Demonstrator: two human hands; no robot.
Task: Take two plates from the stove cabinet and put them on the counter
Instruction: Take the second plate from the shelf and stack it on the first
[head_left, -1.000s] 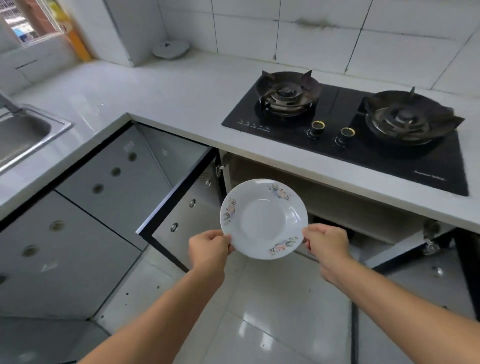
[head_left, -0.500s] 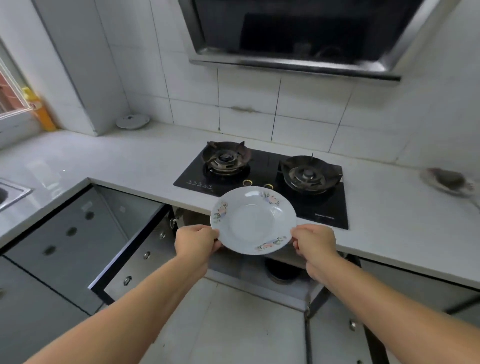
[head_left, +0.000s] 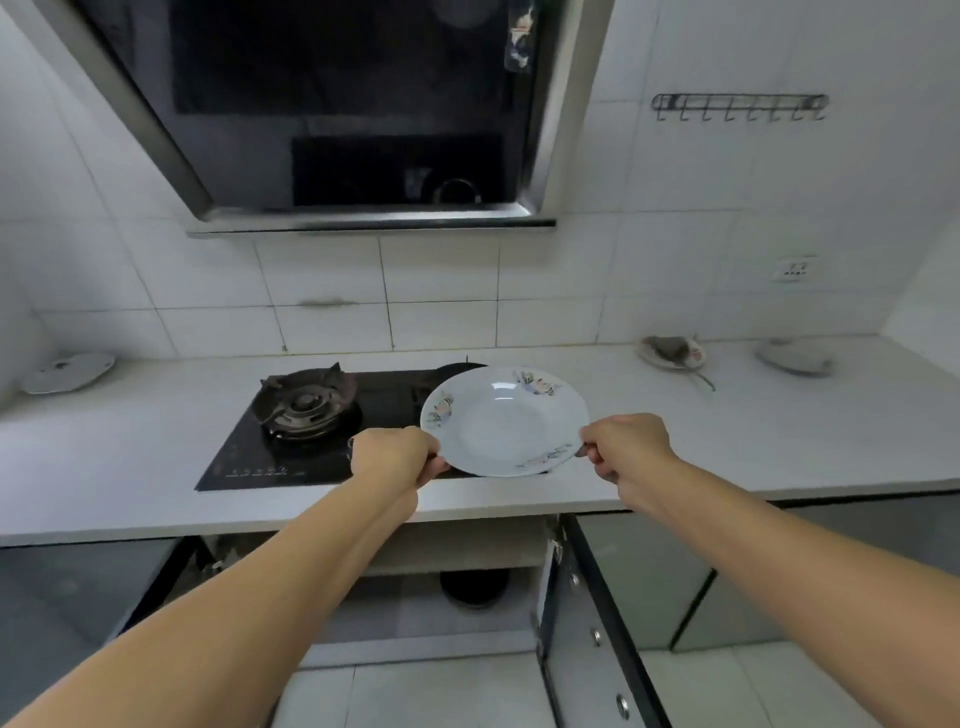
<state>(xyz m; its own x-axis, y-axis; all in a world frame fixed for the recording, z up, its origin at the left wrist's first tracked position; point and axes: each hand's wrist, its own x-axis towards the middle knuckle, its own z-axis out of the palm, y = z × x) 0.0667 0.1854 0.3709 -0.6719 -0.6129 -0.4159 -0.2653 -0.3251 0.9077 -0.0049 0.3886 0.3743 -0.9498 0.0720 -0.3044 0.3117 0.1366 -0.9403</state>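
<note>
You have a black gas hob (head_left: 311, 441) set in the worktop, its left burner (head_left: 306, 402) in plain sight, with a dark range hood (head_left: 332, 114) above. To your far left lies a white round lid (head_left: 67, 371); to your right, a dish holding something grey (head_left: 672, 352) and a pale dish (head_left: 795, 357). A hook rail (head_left: 740, 104) and a socket (head_left: 795, 269) are on the tiled wall.

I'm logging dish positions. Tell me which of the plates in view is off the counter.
The flower-rimmed plate, gripped at its edges by the left hand and right hand; the others rest on the counter.
</note>
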